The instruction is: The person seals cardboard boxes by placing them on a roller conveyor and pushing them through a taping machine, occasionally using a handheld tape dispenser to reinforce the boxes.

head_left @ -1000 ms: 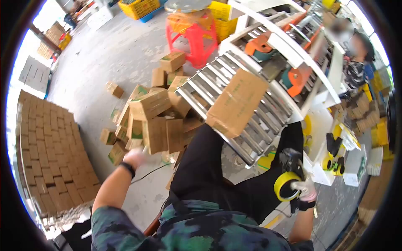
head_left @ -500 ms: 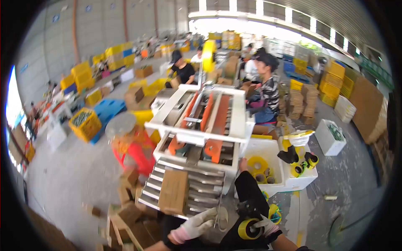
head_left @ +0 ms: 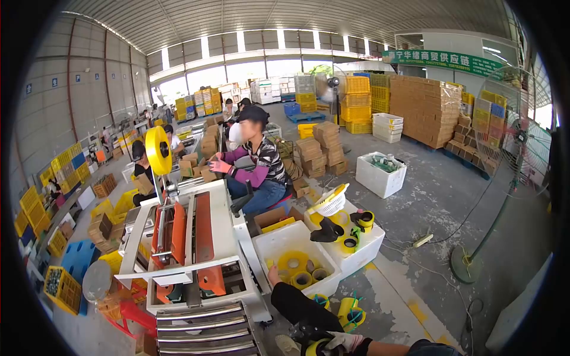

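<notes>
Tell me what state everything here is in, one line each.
Right hand: gloved, holding the tape dispenser
Tape dispenser: partly out of frame
Large yellow roll: mounted upright on the machine
Foam box holding tape rolls: open
Near standing fan: upright, spin unclear

The tape dispenser (head_left: pixel 305 333) held by the right hand (head_left: pixel 346 341) is cut off by the bottom edge, as is the roller conveyor (head_left: pixel 202 333). The red stool (head_left: pixel 138 313) is partly hidden by the white machine (head_left: pixel 222 215). The blades of the standing fan (head_left: pixel 520 135) are blurred, and smaller lettering on the green banner (head_left: pixel 442 62) cannot be read.
</notes>
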The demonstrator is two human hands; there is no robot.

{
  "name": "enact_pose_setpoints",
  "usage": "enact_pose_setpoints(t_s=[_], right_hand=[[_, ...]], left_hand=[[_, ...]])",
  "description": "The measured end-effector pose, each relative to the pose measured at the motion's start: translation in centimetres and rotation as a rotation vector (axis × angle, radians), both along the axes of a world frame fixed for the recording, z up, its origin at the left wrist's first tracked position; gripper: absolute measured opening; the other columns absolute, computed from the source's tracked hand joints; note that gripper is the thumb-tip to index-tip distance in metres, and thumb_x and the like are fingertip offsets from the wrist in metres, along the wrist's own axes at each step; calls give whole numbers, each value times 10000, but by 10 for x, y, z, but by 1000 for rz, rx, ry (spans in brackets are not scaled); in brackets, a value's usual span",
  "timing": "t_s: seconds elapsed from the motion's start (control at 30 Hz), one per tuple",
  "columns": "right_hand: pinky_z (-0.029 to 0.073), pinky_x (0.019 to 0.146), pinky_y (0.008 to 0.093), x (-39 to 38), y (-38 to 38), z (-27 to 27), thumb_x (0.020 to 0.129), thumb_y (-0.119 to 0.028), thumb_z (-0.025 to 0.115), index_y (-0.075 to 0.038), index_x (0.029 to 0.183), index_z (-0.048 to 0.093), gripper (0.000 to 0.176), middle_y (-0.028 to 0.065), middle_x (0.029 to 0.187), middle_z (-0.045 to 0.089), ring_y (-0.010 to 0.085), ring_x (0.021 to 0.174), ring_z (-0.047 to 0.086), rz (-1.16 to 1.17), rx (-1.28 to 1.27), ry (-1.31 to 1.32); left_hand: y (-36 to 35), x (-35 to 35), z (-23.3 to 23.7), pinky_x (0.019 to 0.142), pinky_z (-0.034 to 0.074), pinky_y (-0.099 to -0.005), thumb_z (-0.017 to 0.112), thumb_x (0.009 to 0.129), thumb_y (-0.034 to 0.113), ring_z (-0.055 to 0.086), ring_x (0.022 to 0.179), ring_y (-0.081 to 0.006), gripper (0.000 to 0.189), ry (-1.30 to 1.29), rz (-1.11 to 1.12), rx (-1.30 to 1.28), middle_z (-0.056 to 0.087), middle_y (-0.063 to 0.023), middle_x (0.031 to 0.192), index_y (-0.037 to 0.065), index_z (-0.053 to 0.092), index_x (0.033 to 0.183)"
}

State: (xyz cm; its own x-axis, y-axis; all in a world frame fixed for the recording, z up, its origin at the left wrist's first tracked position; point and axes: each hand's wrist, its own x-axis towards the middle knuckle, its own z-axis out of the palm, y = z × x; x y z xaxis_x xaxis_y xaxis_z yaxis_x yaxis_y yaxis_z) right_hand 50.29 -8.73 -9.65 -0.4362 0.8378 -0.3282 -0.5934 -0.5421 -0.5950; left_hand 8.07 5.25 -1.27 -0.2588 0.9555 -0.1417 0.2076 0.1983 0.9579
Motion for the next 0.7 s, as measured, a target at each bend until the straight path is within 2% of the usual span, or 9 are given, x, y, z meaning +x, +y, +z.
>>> enact_pose_setpoints(t_s=[0.03,0.17,0.2,0.23,0.5,0.7], right_hand=[[573,851,395,4,3,-3,781,18,664,-63,1385,464,642,117,1142,650,234,971,669,8,6,-13],[573,800,346,11,0,11,792,21,660,-42,1364,490,600,96,1115,649,211,913,667,-18,72,-50],[568,785,329,18,-2,13,796,8,662,-26,1353,492,583,76,1095,653,196,890,665,44,56,-74],[559,747,365,22,-1,14,758,-38,672,-73,1356,532,615,130,998,690,253,836,677,87,45,-98],[539,777,340,15,5,22,745,-30,654,-57,1345,535,612,107,1065,665,222,887,649,115,32,-127],[524,800,321,20,7,19,736,-24,640,-44,1337,537,610,90,1115,646,198,925,629,131,25,-117]], left_hand=[[-4,0,4,1088,347,-367,463,1007,247,444,1263,-305,573,8,-20,-14,428,-188,1428,-20,274,1478],[-10,-2,19,1081,354,-374,477,998,268,455,1255,-311,591,43,-79,-60,438,-193,1419,-17,281,1477],[-12,-3,22,1079,355,-376,480,995,273,457,1252,-312,595,51,-88,-73,440,-195,1417,-16,282,1477],[-12,-5,26,1077,357,-378,483,993,279,460,1250,-314,600,63,-101,-80,443,-196,1414,-15,284,1477],[-26,-16,59,1062,371,-394,510,974,321,480,1234,-326,636,222,-205,-182,462,-206,1397,-8,297,1475],[-26,-15,98,1051,381,-406,530,960,352,496,1221,-335,664,453,-326,-305,476,-213,1384,-4,306,1474]])
